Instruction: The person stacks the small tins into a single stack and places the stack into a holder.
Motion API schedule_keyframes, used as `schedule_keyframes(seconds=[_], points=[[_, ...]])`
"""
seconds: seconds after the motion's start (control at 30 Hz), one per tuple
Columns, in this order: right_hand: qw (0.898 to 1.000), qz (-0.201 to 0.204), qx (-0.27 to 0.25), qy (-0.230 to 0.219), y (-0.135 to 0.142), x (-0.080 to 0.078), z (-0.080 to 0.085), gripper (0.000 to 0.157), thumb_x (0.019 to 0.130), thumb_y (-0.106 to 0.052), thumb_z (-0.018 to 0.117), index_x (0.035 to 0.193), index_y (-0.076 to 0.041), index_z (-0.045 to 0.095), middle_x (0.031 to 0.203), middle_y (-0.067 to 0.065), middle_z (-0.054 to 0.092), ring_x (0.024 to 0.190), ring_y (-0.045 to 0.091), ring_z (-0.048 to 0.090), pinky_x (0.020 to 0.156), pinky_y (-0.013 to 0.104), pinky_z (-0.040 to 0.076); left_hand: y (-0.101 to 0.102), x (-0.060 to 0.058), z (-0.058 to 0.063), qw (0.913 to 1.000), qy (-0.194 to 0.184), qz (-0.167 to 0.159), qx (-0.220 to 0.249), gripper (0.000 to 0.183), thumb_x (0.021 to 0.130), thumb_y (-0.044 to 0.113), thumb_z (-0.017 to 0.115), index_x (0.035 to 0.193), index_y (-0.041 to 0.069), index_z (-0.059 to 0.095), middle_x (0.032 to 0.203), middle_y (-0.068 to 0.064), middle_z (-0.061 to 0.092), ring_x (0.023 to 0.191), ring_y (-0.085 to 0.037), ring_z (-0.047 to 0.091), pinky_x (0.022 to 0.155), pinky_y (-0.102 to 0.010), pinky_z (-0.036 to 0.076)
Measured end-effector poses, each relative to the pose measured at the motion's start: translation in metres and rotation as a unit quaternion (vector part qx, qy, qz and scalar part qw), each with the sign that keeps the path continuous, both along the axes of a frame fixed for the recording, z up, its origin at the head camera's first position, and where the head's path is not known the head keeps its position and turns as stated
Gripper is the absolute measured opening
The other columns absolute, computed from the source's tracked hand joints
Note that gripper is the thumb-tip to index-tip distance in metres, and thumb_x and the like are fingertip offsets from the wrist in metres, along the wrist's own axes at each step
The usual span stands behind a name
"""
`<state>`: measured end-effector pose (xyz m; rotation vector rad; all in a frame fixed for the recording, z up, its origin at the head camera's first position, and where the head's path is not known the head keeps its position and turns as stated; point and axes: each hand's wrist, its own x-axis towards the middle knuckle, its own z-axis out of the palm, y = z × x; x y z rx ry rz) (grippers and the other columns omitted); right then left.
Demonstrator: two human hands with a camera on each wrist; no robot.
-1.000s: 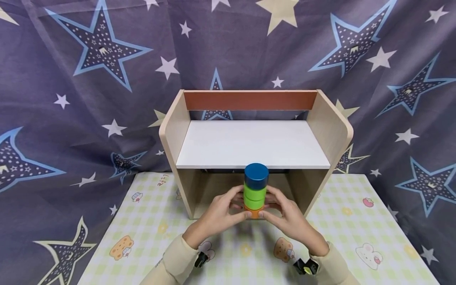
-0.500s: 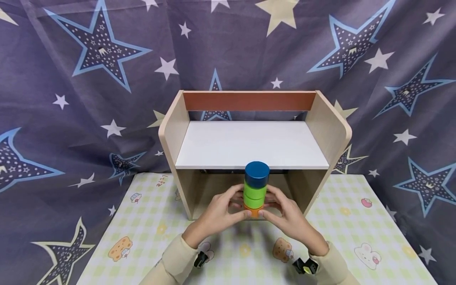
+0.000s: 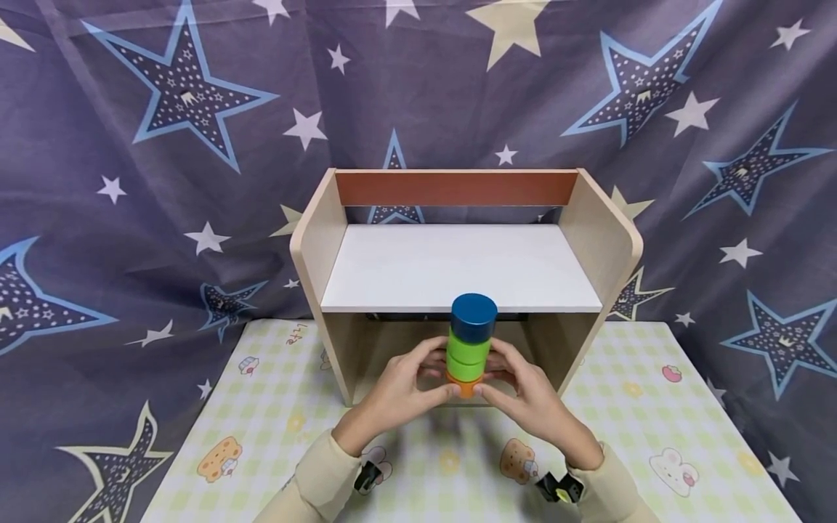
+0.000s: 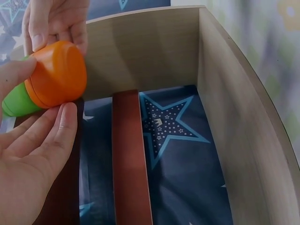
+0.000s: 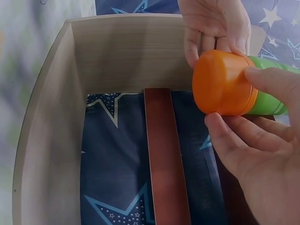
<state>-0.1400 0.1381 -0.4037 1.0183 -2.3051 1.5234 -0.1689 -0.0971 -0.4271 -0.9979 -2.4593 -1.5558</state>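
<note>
Both hands hold a blue, green and orange cylinder between them, in front of the shelf unit. Its blue end is at the top, two green bands lie in the middle, and the orange end is lowest. From the left, my left hand grips it, thumb on the orange part. My right hand grips the other side in the same way. Close up, the rounded orange end shows between thumb and fingers in the left wrist view. In the right wrist view the orange end hides the blue one.
A wooden shelf unit with a white shelf and a reddish-brown back rail stands just beyond the hands. Under it lies a green checked tablecloth. A dark star-patterned curtain hangs behind.
The cylinder's blue top has risen slightly and leans a little to the right. Both hands keep their hold, almost unmoved. The head view has shifted very slightly.
</note>
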Motion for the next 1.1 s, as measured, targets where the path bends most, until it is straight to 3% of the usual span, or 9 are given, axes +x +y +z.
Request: schedule_keyframes(seconds=[0.83,1.1], points=[[1.000,0.005,0.002,0.001,0.001,0.002,0.022,0.068,0.084,0.014,0.073,0.143,0.007,0.039,0.117,0.019,0.066,0.103,0.030,0.067,0.084,0.053,0.057,0.000,0.000,0.017,0.9993,-0.002,-0.018,0.031,0.067,0.089,0.021,0.080,0.146,0.017,0.046,0.124,-0.002,0.066,0.107,-0.014,0.065,0.091,-0.029,0.056],[1.000,0.007,0.001,0.026,0.001,-0.001,0.027,0.070,0.083,0.015,0.073,0.144,0.008,0.039,0.116,0.019,0.066,0.101,0.029,0.067,0.082,0.051,0.058,0.001,-0.001,0.025,0.9994,0.001,-0.015,0.031,0.067,0.088,0.021,0.080,0.146,0.017,0.047,0.123,-0.002,0.067,0.106,-0.014,0.066,0.091,-0.029,0.056]])
